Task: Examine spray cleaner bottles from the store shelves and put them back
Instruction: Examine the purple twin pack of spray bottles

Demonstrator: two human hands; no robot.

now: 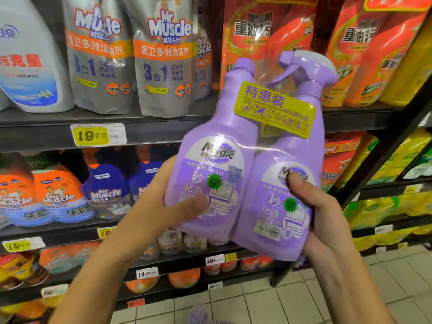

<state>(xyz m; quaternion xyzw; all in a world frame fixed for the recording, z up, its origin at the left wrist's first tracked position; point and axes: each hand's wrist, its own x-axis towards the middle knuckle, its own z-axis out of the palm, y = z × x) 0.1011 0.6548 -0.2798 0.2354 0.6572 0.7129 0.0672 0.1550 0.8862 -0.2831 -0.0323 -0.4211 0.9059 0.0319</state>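
Observation:
A purple twin pack of cleaner bottles [247,146], shrink-wrapped with a yellow sticker across the necks, is held up in front of the shelves and tilted slightly right. One bottle has a trigger spray head, the other a plain cap. My left hand [163,202] grips the lower left bottle, thumb across its label. My right hand [320,209] holds the lower right bottle from the side and beneath, thumb pressed on its label.
Dark shelves [163,127] carry grey Mr Muscle refill pouches [163,54], orange packs [264,36] and orange and blue spray bottles [58,195]. Yellow price tags [93,135] line the shelf edges. Yellow packs [383,206] fill the right rack. Pale floor tiles [292,300] lie below.

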